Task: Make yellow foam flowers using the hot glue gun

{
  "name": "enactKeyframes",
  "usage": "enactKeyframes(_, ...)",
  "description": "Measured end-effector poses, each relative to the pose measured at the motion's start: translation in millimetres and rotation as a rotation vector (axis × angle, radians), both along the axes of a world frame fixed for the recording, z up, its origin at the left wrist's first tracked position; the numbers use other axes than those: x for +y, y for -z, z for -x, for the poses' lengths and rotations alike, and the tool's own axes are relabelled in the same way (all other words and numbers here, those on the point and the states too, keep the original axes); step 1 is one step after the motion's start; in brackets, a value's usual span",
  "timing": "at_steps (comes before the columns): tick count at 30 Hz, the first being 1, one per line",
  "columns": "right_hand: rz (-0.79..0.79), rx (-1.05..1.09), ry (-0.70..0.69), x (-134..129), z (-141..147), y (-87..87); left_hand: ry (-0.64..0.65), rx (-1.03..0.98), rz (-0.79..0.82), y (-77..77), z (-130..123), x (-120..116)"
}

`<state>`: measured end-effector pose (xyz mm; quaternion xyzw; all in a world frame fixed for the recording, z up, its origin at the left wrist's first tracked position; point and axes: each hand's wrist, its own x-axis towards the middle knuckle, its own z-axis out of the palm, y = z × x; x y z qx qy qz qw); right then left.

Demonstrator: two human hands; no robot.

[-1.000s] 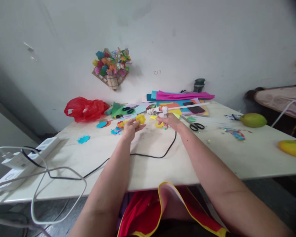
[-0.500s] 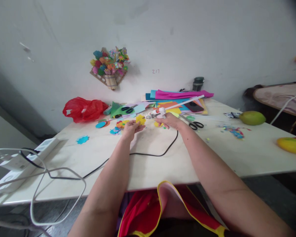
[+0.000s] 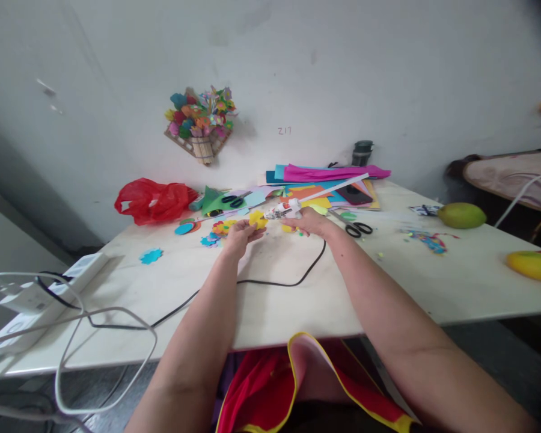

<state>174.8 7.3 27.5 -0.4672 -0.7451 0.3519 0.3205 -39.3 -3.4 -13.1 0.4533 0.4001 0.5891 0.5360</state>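
Observation:
Pinched in the fingers of my left hand (image 3: 243, 233) is a yellow flower cutout (image 3: 258, 219). My right hand (image 3: 312, 221) is wrapped round a white hot glue gun (image 3: 286, 209), with a long white glue stick (image 3: 333, 187) jutting from its back. The gun's nozzle points left and is close against the yellow flower; whether they touch I cannot tell. Just left of my left hand lie small colourful flowers (image 3: 222, 228) and blue petal pieces (image 3: 211, 240). Another yellow piece (image 3: 288, 228) shows partly under my right hand.
A black cord (image 3: 270, 282) crosses the table to a power strip (image 3: 79, 270) at the left. Scissors (image 3: 358, 229) lie right of my right hand. Coloured sheets (image 3: 338, 173), a red plastic bag (image 3: 155, 200), a blue cutout (image 3: 151, 256) and a green mango (image 3: 461, 215) are around.
The glue gun has shifted very slightly left and down toward the yellow flower. My left hand stays nearly in place.

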Motion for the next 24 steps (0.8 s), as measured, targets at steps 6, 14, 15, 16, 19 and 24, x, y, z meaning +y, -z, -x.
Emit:
enactKeyframes(6,0.001,-0.038,-0.004,-1.8,-0.5,-2.4,0.008,0.016,-0.017,1.8,1.2,0.8)
enactKeyframes(14,-0.011,-0.044,0.002,-2.6,1.5,-2.1,0.027,0.016,-0.022,1.6,0.2,0.8)
enactKeyframes(15,-0.011,-0.042,0.008,-2.3,1.9,-2.0,0.027,0.016,-0.019,1.4,0.0,0.8)
enactKeyframes(16,-0.011,-0.039,0.016,-2.0,2.2,-1.8,0.026,0.016,-0.015,1.2,-0.2,0.7)
enactKeyframes(19,-0.011,-0.042,0.028,-1.0,2.5,-1.7,0.029,0.022,-0.005,0.5,-0.7,0.1)
enactKeyframes(24,-0.006,-0.070,0.058,-1.3,1.5,-3.1,0.019,0.025,0.004,-0.2,-0.8,-0.4)
